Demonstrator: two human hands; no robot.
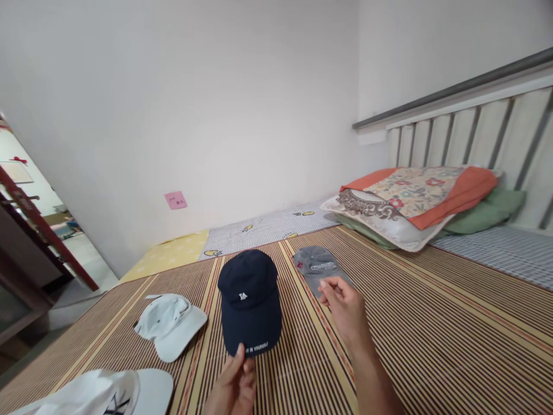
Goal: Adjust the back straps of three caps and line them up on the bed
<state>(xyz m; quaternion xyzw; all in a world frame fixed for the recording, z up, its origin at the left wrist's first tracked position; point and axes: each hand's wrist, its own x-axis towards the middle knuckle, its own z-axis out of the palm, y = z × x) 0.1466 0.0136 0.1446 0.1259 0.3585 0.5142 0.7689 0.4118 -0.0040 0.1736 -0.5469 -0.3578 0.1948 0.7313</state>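
Observation:
A navy cap (249,300) with small white letters is in the middle of the view, brim toward me. My left hand (235,380) pinches the brim's front edge, thumb on top and fingers beneath. To its right lies a grey cap (317,266) with red and white stitching. My right hand (343,302) is at the grey cap's brim, with thumb and index finger closed together over the edge; part of the brim is hidden behind them. At the left lie a pale cap (170,323) and, nearer to me, a white cap (108,392) with black letters.
A striped bamboo mat (427,340) covers the bed. Stacked pillows (415,202) lie at the right back by the slatted headboard (475,132). Behind the mat is a checked sheet (268,227) against the wall. A pink note (175,200) is on the wall; a doorway opens at far left.

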